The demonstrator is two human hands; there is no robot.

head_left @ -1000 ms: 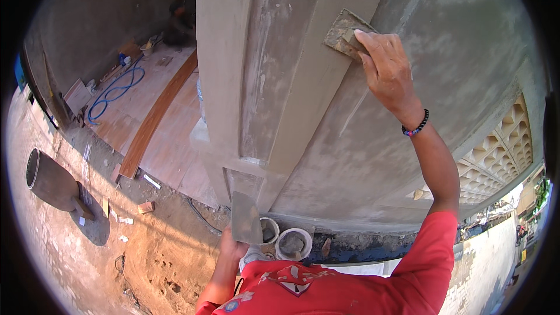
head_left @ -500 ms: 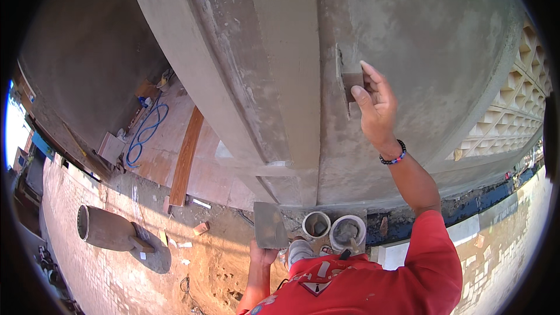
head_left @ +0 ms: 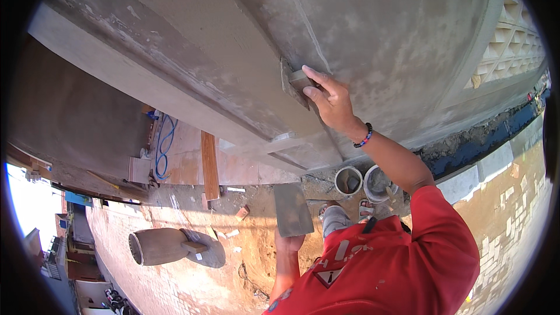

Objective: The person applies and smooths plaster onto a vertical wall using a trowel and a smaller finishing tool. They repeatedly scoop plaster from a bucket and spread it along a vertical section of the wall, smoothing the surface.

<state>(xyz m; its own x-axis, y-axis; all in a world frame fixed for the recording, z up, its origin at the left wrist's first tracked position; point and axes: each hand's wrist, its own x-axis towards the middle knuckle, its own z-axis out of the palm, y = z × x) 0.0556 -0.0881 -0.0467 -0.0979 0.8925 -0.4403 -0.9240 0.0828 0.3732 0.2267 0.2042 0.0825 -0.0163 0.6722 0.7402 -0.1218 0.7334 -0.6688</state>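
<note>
My right hand (head_left: 333, 104) is closed on the block handle of a small plastering float (head_left: 297, 86), pinched between thumb and fingers. The float's thin plate rests against the edge of a raised plaster band (head_left: 221, 41), where it meets the grey wall (head_left: 402, 35). A pale streak runs down the wall just above my right hand. Low in front of my body, my left hand (head_left: 289, 244) grips a flat grey rectangular board (head_left: 293, 210) by its near end. The board's top face looks smooth, and most of my left fingers are hidden beneath it.
Two buckets (head_left: 348, 168) with grey material stand by my feet at the wall's base. Leftward lie a wooden plank (head_left: 209, 163), a blue hose (head_left: 163, 157), a brick piece (head_left: 242, 213) and a barrel-shaped vessel (head_left: 166, 246). A dark trench (head_left: 484, 151) and patterned blocks (head_left: 507, 38) are to the right.
My view has turned, so the wall band now slants. My right hand has brought the float from the wall surface beside the band onto the band's edge. My left hand still holds the board.
</note>
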